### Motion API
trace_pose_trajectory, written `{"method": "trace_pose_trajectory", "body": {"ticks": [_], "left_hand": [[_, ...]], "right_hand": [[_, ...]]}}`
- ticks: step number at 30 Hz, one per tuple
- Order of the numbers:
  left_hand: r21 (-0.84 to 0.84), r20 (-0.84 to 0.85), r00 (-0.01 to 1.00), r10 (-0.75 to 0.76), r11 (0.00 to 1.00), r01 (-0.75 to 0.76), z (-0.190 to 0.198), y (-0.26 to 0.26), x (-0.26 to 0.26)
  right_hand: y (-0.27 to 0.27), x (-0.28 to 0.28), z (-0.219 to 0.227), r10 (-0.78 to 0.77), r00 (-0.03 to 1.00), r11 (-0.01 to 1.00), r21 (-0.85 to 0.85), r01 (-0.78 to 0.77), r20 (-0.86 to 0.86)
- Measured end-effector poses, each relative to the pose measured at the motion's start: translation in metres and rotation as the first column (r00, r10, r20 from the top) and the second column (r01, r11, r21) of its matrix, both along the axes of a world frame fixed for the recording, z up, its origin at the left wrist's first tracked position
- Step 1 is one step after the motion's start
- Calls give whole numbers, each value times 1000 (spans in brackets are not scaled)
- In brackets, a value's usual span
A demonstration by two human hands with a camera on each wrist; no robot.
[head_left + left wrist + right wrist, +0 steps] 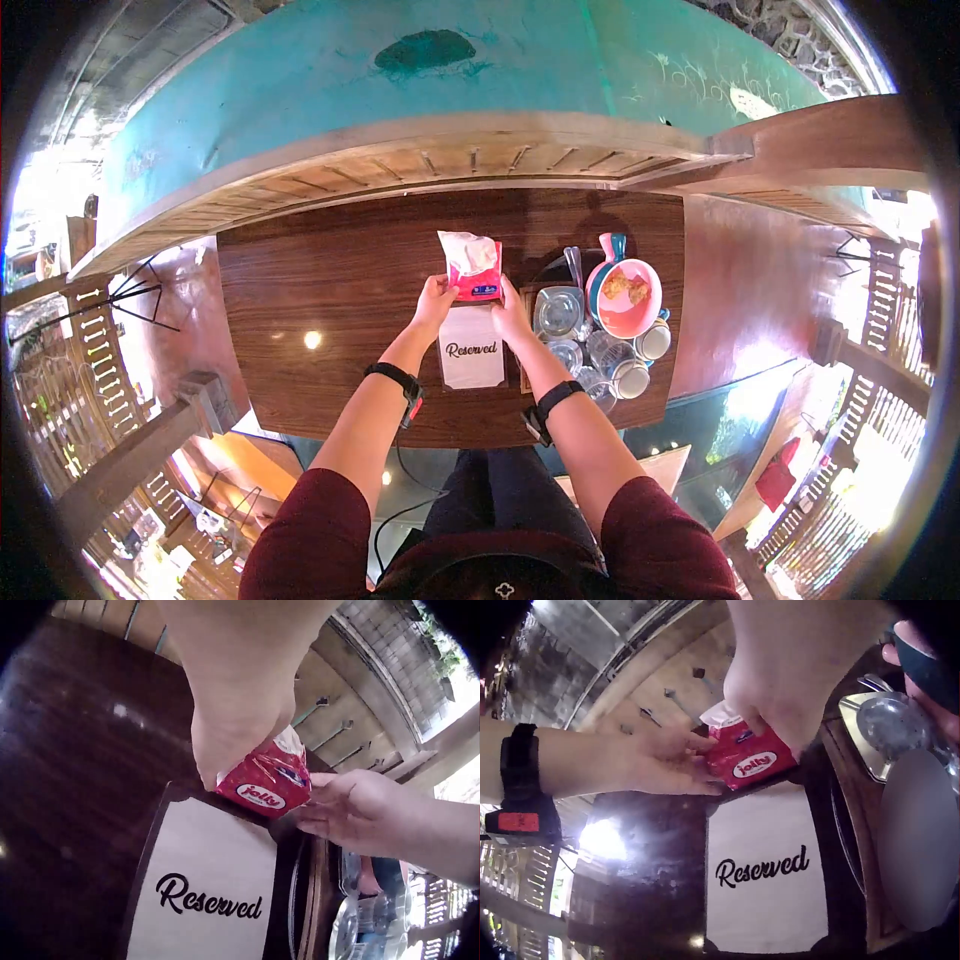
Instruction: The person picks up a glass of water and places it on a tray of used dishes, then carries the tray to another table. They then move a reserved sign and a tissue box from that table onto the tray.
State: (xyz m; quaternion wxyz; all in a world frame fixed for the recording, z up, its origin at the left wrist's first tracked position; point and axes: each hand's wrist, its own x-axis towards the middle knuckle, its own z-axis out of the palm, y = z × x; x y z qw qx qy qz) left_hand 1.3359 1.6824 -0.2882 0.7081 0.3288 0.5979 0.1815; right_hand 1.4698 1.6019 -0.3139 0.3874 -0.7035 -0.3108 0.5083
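Holding, left fingers: the left hand [435, 302] pinches the packet's left side, thumb toward the front face; some fingertips are hidden, so their spacing cannot be told.
Holding, right fingers: the right hand [512, 320] grips the opposite side; its far fingertips are covered, spacing likewise unclear.
Packet: red, marked "jolly", with white tissue [468, 248] at the far end. The packet [474, 282] lies between the hands, just beyond the sign. Contact with the table cannot be confirmed. The two-sided grip probably balances the soft pack and leaves the tissue end uncovered.
Sign: the "Reserved" sign [472, 372] lies between the forearms, lettering legible from the person's side, likely placed for reading from there.
Wrist units: one black strap [393, 374] on the left wrist, another band [558, 397] on the right, both behind the hands and away from the grip.
Right-side group: a pink-lined pan [622, 322] holding food [626, 288], with a square glass dish [559, 312], utensils [573, 263] and cups [653, 342] gathered close, presumably to occupy one side.
Support: dark wooden table [330, 260] beneath the group.
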Motion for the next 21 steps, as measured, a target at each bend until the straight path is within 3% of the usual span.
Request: {"method": "trace_pose_trajectory", "body": {"ticks": [3, 9, 12, 14, 16, 19, 20, 21], "left_hand": [[47, -134, 987, -94, 994, 101, -10, -4, -1], [16, -172, 976, -134, 990, 139, -1, 0, -9], [51, -162, 976, -148, 986, 158, 6, -2, -19], [30, -223, 958, -182, 981, 194, 21, -3, -30], [16, -217, 962, -165, 985, 172, 41, -12, -42], [7, -179, 964, -198, 979, 203, 72, -41, -73], [96, -241, 928, -282, 945, 312, 74, -55, -90], [78, -230, 913, -336, 929, 362, 90, -67, -105]], "right_hand": [[11, 4, 24, 80, 989, 996, -46, -75, 122], [10, 3, 13, 78, 997, 993, -84, -78, 1], [10, 9, 22, 107, 993, 975, -189, -115, -54], [7, 10, 37, -1, 971, 980, -195, -47, -239], [-1, 11, 51, 57, 942, 970, -206, -131, -331], [-28, -2, 79, 163, 960, 902, -360, -239, -229], [-38, -7, 88, 215, 952, 877, -386, -287, -219], [-54, -13, 90, 344, 924, 856, -349, -382, -170]]}}
